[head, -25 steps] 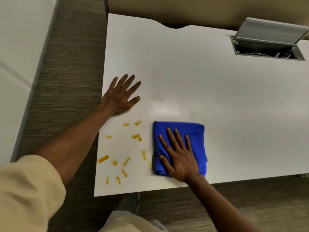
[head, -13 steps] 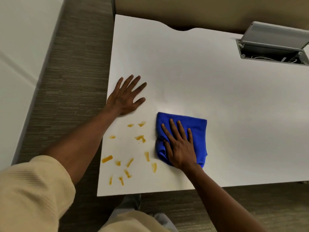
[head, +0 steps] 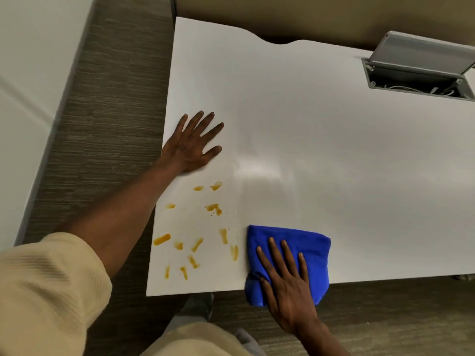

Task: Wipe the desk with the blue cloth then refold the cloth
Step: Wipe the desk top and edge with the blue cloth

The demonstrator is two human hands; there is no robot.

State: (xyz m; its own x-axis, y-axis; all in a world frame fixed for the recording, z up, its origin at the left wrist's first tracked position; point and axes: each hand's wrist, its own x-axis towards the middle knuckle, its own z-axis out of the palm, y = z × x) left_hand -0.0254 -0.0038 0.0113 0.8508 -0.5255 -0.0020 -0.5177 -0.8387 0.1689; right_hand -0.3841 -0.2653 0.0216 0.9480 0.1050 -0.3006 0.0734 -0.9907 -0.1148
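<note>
Right hand [head: 288, 286] presses flat, fingers spread, on blue cloth [head: 312, 246] overhanging desk [head: 334, 155] edge.

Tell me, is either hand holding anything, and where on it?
The right hand presses flat on the blue cloth, at its near end overhanging the desk edge. The left hand rests bare.

My right hand [head: 288, 281] covers the middle of the blue cloth [head: 312, 246], so I can't see the desk [head: 321, 150] beneath either. The cable box [head: 421, 73] at far right is cut by the frame edge; its contents are too small to identify. My cream sleeve [head: 48, 291] is blurred.
</note>
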